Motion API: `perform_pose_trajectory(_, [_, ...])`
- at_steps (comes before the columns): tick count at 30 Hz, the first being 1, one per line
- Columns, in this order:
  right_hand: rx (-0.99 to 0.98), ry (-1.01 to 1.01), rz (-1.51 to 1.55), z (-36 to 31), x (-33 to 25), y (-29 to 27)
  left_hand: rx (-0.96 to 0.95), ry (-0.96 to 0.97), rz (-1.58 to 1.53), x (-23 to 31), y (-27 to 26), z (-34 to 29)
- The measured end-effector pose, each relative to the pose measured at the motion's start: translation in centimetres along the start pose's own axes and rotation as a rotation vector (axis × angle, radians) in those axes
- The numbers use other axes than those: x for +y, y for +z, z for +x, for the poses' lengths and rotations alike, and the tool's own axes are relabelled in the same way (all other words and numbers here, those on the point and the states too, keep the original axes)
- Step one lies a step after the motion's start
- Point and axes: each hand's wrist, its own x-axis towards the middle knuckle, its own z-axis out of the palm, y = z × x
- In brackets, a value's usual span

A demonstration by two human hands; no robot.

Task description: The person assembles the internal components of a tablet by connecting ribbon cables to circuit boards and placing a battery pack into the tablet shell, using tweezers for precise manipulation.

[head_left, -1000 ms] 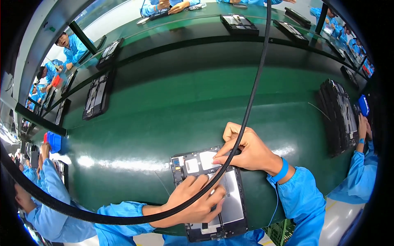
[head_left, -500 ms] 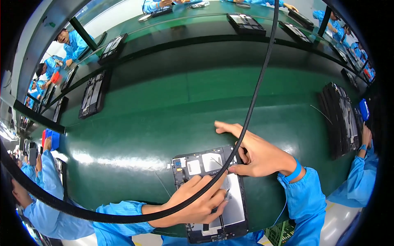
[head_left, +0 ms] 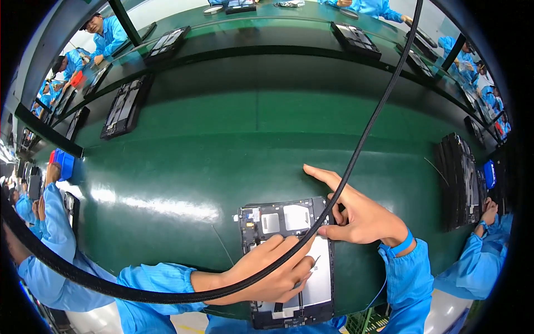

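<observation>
Item: opened black rectangular tablet chassis [head_left: 289,261], near counter [head_left: 233,145] edge | left hand [head_left: 272,270] fingers pressed flat on silver panel, gripping nothing | right hand [head_left: 361,214] steadies frame edge, forefinger extended | risk: uneven pressure likely shifts chassis or strains exposed boards.

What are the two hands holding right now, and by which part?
Neither lifts anything. The left hand presses flat on the middle of the opened tablet lying on the green table; the right hand touches its right edge with the thumb.
</observation>
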Motion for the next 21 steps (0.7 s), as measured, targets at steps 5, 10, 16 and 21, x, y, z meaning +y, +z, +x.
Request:
perform_pose_trajectory(5, [0.004, -0.059, -0.069, 0.4, -0.6, 0.5, -0.012, -0.083, -0.014, 0.0, -0.6, -0.9])
perform_pose_trajectory(10, [0.039, -0.075, -0.019, -0.3, 1.0, 0.6, 0.103, -0.159, -0.100, -1.9, -3.6, -1.8])
perform_pose_trajectory(16, [0.019, -0.074, -0.005, 0.0, 0.5, 0.6, 0.287, -0.652, 0.079, -1.3, -3.7, -7.2])
perform_pose_trajectory(21, [-0.025, -0.046, -0.039, -0.1, 0.3, 0.1, 0.250, -1.085, -0.485, 0.8, -3.5, -8.8])
